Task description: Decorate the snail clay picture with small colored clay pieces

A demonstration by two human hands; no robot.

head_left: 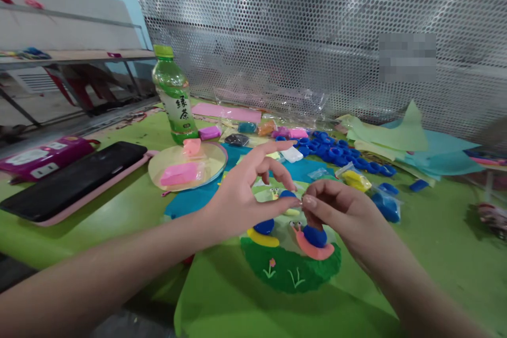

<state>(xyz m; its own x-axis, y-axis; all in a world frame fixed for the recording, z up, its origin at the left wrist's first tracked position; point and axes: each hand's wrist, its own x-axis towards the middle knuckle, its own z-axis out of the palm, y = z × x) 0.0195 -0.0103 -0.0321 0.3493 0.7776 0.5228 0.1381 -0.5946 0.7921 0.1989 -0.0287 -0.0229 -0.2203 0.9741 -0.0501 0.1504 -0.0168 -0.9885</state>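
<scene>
Over the picture, my left hand (249, 187) has its fingers spread and curved, with the thumb tip meeting the fingertips of my right hand (336, 203). My right hand is closed in a pinch; whatever sits between its finger and thumb is too small to make out. Below lies a round picture with a dark green clay grass patch (289, 269). On it are a pink clay snail (317, 250) with a blue shell and googly eyes, and a yellow clay snail (264, 237), partly hidden by my left hand. A third, pale snail (292, 211) shows behind my fingers.
A green tea bottle (174, 100) stands behind a paper disc (158, 166) holding pink clay. Blue bottle caps (336, 153) are heaped at the back, near bagged yellow clay (356, 179) and blue clay (386, 206). A black phone (75, 179) lies left; coloured paper (396, 132) lies back right.
</scene>
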